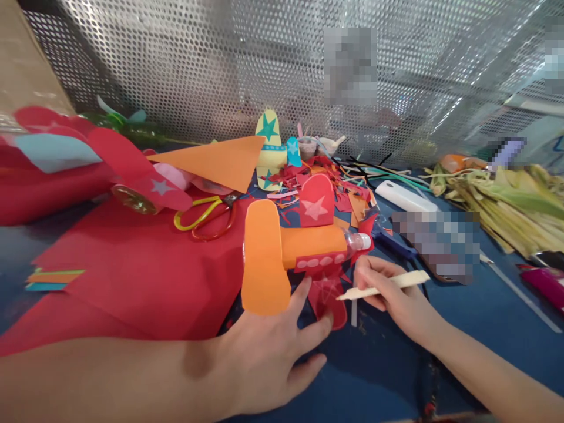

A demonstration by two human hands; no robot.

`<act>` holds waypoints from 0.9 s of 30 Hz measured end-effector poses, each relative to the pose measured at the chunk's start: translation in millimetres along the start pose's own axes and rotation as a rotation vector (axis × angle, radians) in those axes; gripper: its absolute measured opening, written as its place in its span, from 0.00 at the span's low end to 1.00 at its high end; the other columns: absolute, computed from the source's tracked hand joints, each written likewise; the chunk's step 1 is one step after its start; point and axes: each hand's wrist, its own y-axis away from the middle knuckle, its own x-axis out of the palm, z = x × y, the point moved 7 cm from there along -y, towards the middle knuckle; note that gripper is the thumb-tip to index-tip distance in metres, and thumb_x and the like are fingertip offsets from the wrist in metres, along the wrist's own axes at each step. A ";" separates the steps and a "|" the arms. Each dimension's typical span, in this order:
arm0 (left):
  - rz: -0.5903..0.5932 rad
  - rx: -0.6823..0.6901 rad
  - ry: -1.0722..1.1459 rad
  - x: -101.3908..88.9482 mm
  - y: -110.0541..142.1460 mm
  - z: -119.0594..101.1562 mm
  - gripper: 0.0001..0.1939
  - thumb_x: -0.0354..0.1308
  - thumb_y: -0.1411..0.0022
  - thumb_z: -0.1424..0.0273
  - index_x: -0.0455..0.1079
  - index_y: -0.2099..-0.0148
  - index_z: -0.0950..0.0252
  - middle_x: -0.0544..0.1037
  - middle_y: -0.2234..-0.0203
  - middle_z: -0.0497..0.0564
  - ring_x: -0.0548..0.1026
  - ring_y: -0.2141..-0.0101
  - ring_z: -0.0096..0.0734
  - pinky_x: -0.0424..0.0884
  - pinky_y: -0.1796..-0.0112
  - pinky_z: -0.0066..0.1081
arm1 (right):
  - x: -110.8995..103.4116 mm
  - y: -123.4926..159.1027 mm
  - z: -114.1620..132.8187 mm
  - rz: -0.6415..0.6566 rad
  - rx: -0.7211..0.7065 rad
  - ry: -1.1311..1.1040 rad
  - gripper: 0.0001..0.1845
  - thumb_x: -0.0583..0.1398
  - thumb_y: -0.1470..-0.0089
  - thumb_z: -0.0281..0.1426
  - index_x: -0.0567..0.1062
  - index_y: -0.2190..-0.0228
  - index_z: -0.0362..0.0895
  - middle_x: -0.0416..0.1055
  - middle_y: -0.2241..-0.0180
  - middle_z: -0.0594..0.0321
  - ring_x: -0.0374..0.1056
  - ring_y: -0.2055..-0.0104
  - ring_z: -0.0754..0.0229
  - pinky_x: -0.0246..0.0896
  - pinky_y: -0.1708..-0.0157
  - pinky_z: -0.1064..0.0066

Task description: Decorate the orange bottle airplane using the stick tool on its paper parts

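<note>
A toy plane made from a plastic bottle wrapped in orange paper [315, 242] lies in the middle of the table. An orange rounded piece [264, 252] is at its left end, and a red wing with a pale star [316, 202] points away from me. My left hand [268, 352] is open, its fingers spread beside the plane and a fingertip on the near red wing [325, 294], where a faint star outline shows. In my right hand [392, 294] is a cream-coloured marker [405, 279], its tip at that wing's right edge.
Red paper sheets [167, 282] cover the table's left side, with scissors [211, 214] on them. Another red paper plane [150, 170] stands behind. Paper scraps [304, 170], a white glue gun-like tool [405, 197] and dried husks [502, 200] lie farther back before a perforated metal panel [198, 64].
</note>
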 end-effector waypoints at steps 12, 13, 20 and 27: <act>-0.023 -0.035 0.012 -0.9 3.5 -1.4 0.22 0.52 0.38 0.58 0.62 0.41 0.48 0.57 0.38 0.61 0.74 0.57 0.57 0.77 0.70 0.50 | 1.3 0.0 -1.4 -0.015 -0.150 0.250 0.13 0.57 0.42 0.36 0.62 0.76 0.46 0.56 0.82 0.72 0.51 0.81 0.67 0.46 0.82 0.74; -0.024 -0.039 0.008 -0.9 3.9 -1.2 0.23 0.52 0.38 0.58 0.62 0.41 0.48 0.57 0.38 0.61 0.74 0.57 0.57 0.77 0.70 0.50 | -0.6 0.6 -2.0 -0.042 -0.151 0.265 0.13 0.57 0.42 0.36 0.61 0.76 0.47 0.56 0.83 0.72 0.51 0.82 0.67 0.46 0.82 0.74; -0.048 -0.012 0.020 -1.9 5.0 -1.6 0.23 0.50 0.36 0.58 0.61 0.39 0.51 0.57 0.38 0.62 0.73 0.55 0.59 0.77 0.67 0.53 | 2.5 2.2 -2.5 0.009 -0.132 0.199 0.14 0.55 0.40 0.37 0.63 0.76 0.47 0.60 0.84 0.70 0.56 0.82 0.66 0.51 0.81 0.74; -0.062 -0.021 0.034 0.0 4.0 -0.1 0.22 0.49 0.36 0.58 0.61 0.40 0.50 0.55 0.37 0.61 0.74 0.56 0.56 0.77 0.67 0.52 | -0.3 -0.5 -8.7 -0.032 -0.059 0.201 0.12 0.56 0.43 0.34 0.61 0.77 0.47 0.61 0.85 0.71 0.55 0.83 0.67 0.50 0.83 0.75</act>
